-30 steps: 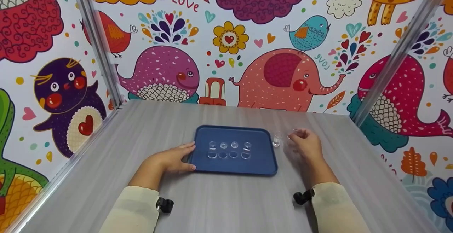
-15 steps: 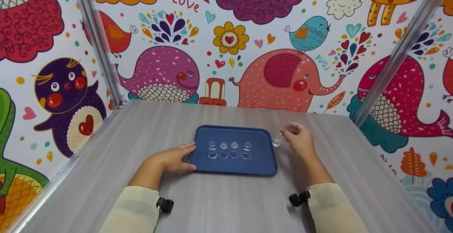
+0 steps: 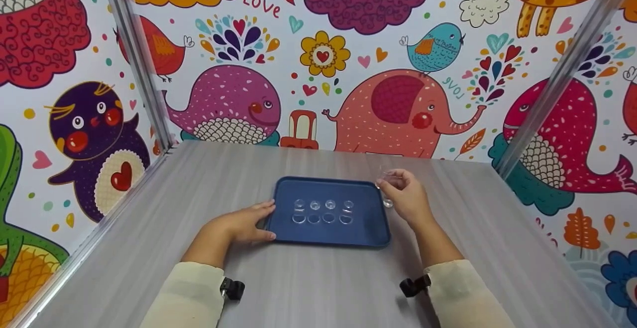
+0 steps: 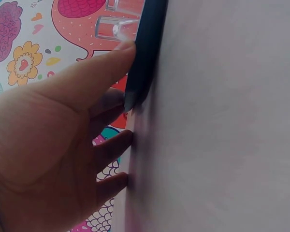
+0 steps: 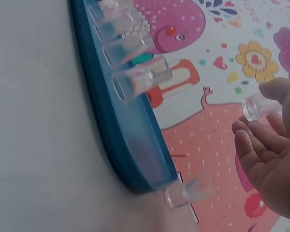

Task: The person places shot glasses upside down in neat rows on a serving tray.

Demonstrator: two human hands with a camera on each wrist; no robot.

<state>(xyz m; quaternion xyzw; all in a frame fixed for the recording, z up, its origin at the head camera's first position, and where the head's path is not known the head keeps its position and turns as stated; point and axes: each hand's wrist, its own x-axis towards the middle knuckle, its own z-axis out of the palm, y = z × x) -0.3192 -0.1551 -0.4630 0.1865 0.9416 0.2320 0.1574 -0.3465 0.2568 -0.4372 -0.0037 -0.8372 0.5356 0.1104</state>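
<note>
My right hand pinches a small clear shot glass between thumb and fingers, above the table by the right end of a blue tray. Below that hand, a second shot glass stands on the table beside the tray's right edge, partly hidden in the head view. Several more shot glasses stand in a row across the middle of the tray. At the tray's left edge rests my left hand, fingers spread and fingertips touching the rim; the left wrist view shows its thumb against the tray's side.
A grey wood-look table lies under everything. Walls with cartoon animals rise at its back and sides, with metal posts at the corners. Black wrist cameras sit on both sleeves.
My right hand has moved left with the shot glass, from the right of the standing glass to the tray's right edge. The left hand and the tray stay put.
</note>
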